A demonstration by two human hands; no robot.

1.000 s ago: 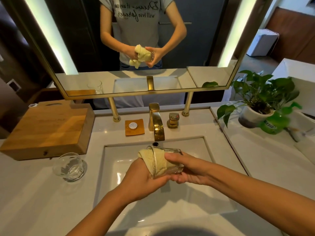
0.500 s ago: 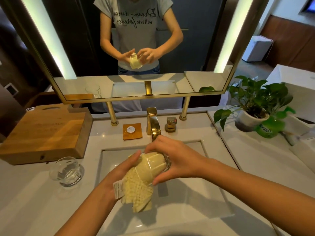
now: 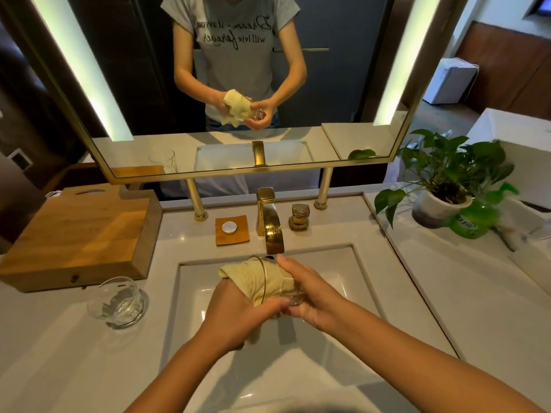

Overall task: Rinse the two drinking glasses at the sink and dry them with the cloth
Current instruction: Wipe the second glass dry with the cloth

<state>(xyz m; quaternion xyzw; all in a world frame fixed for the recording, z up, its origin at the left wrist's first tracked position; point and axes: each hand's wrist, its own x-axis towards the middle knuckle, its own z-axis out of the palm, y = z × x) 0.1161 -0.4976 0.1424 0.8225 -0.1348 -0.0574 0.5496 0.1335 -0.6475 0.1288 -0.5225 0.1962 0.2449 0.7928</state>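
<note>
Glass [image 3: 295, 297] mostly hidden (cloth [image 3: 238, 271] inside), right hand [image 3: 314, 296] round base

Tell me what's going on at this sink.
A person is drying a drinking glass over the sink. The right hand grips the glass on its side, while the left hand holds the yellow cloth pushed into its mouth. The second glass stands on the counter to the left, no hand on it.

I see left hand [image 3: 235, 317] and right hand [image 3: 310, 293] over sink [image 3: 343, 293], before faucet [image 3: 269, 222]; cloth [image 3: 262, 281] inside held glass [image 3: 293, 295] between them. Second glass [image 3: 117, 302] on counter left of sink, just before wooden box [image 3: 77, 234]. Tap handle [image 3: 299, 217] right of faucet, small tray [image 3: 232, 230] left. Potted plant [image 3: 444, 186] far right. Mirror [image 3: 208, 84] behind.
</note>
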